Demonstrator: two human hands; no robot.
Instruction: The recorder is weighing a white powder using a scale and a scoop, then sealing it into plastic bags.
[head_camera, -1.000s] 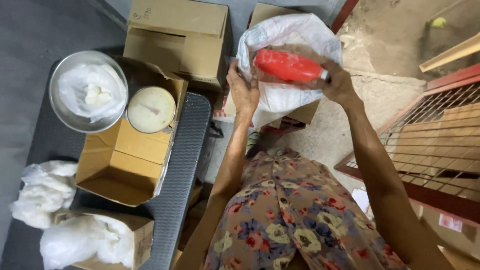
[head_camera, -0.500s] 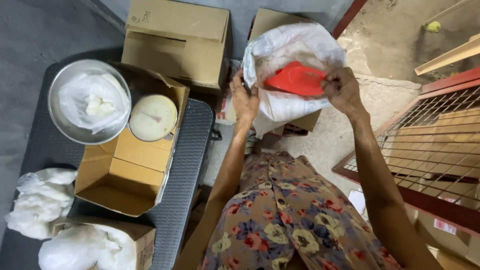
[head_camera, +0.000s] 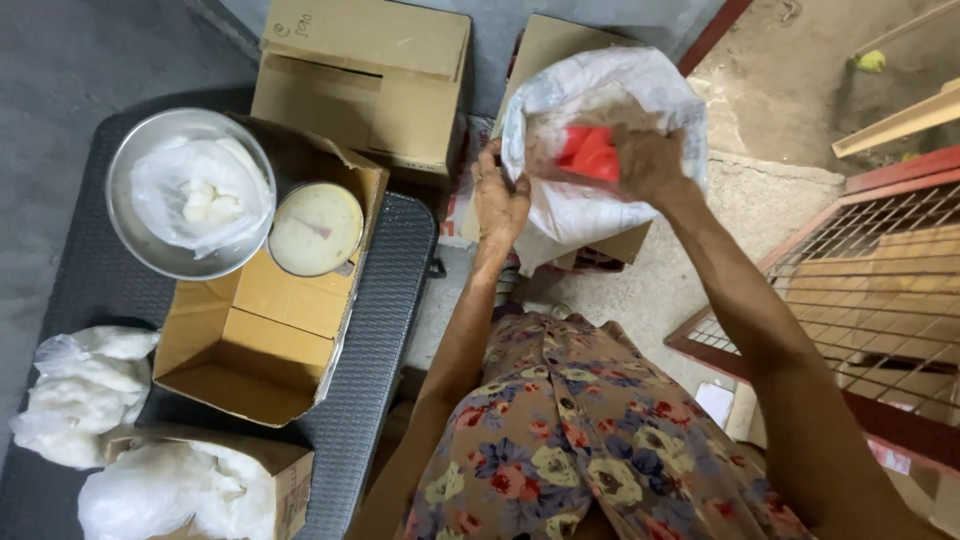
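Our right hand has sunk the red scoop deeper into the white sack, fingers closed on it; left hand fingers pinch the sack's rim.

Grey concrete floor, red mesh rack beside it.

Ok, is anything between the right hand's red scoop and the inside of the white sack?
Nothing visible does. The right hand holds the red scoop at the mouth of the white sack, and the left hand grips the sack's near edge, keeping it open.
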